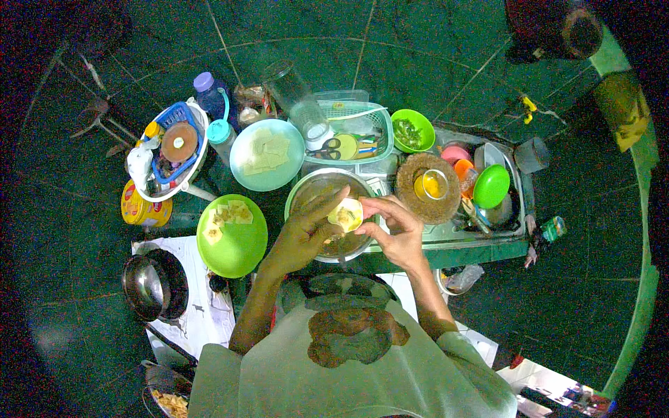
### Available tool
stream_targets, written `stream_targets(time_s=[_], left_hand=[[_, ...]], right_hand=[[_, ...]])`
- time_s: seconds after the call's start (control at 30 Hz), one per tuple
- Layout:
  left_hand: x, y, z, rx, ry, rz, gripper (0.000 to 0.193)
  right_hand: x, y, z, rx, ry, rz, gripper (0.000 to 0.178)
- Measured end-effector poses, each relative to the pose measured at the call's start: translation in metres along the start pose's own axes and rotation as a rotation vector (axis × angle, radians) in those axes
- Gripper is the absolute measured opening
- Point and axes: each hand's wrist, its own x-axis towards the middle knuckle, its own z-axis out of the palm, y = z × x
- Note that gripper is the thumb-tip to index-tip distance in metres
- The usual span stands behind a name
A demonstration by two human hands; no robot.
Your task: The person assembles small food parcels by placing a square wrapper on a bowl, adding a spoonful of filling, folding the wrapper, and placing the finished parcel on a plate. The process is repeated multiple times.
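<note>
Over a metal bowl (296,191) of brownish filling, I hold a small pale dumpling wrapper (346,215) with filling at its middle. My left hand (301,237) grips its left side, fingers closed. The fingertips and thumb of my right hand (396,233) pinch its right edge. To the left, a green plate (233,258) carries several pale filled pieces (237,212). Behind it, flat wrapper sheets (267,152) lie on a light blue plate (240,171). A small cup of yellow liquid (433,185) stands on a round brown board (411,202) at the right.
A teal basket (380,143) with scissors (333,148), a tall clear jar (289,87) and a green bowl of chopped greens (412,131) stand behind. Dishes and a green cup (492,186) fill the sink at right. A white basin (198,129) and a dark pan (150,285) are left.
</note>
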Motion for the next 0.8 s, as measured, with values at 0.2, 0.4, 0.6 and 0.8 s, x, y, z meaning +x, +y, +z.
stream_targets(time_s=[0.2,0.4,0.6,0.8], left_hand=[[0.001,-0.004,0.006,-0.130,0.169,-0.014,0.055],[0.002,0.011,0.017,-0.422,0.415,-0.175,0.041],[-0.004,-0.006,0.025,-0.345,0.474,-0.189,0.027],[-0.005,0.001,0.023,-0.240,0.531,-0.229,0.019]], right_hand=[[0.002,-0.013,0.001,-0.072,0.047,-0.009,0.044],[0.003,-0.013,0.005,-0.094,0.130,-0.066,0.040],[0.004,-0.018,0.005,-0.149,0.122,-0.084,0.037],[0.007,-0.018,0.005,-0.143,0.111,-0.105,0.027]])
